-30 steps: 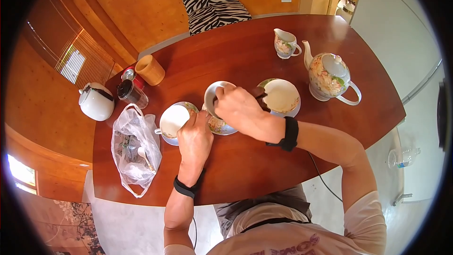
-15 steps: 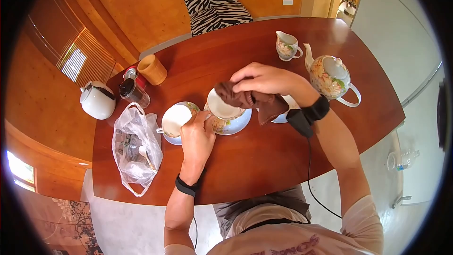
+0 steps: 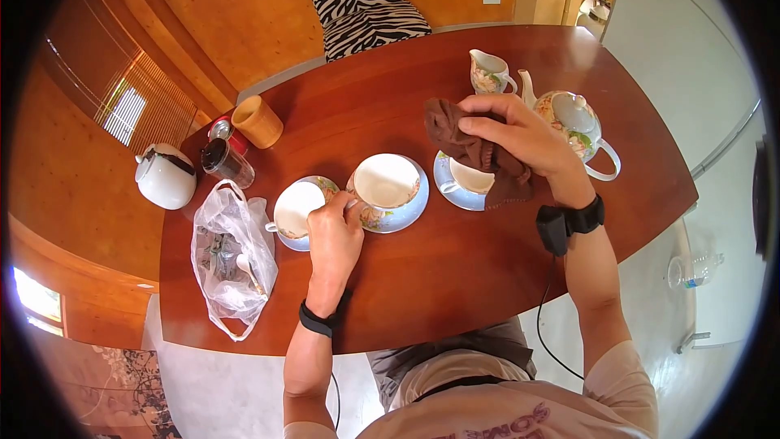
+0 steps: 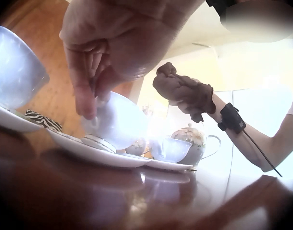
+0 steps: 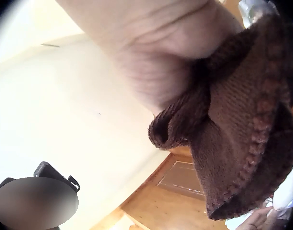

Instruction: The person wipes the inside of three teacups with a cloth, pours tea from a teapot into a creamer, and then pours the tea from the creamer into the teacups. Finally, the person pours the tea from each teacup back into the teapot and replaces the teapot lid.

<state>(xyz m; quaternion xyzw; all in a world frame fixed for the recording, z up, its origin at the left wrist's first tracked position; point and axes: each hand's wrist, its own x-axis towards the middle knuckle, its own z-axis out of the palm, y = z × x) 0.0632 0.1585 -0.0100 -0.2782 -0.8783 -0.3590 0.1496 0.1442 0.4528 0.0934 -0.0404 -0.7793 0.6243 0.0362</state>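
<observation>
My left hand [image 3: 335, 236] pinches the handle of the middle cup [image 3: 387, 180], which stands on its blue floral saucer [image 3: 412, 213]; in the left wrist view the fingers close on that handle. A crumpled brown cloth [image 3: 463, 136] is gripped in my right hand [image 3: 532, 140], raised above the right cup [image 3: 471, 177] and its saucer [image 3: 449, 184]. The cloth [image 5: 233, 129] hangs in folds in the right wrist view and hides most of the fingers. Left of my left hand is another cup [image 3: 297, 208] on a saucer.
A floral teapot [image 3: 561, 114] and a creamer [image 3: 488, 73] stand at the back right. On the left are a plastic bag [image 3: 231, 256] with things inside, a white pot [image 3: 166, 177], a dark-lidded jar [image 3: 227, 164], a red can [image 3: 231, 132] and a wooden cup [image 3: 258, 122].
My right hand has come up out of the middle cup with the cloth and moved right, over the right cup. My left hand has stayed at the middle cup's handle.
</observation>
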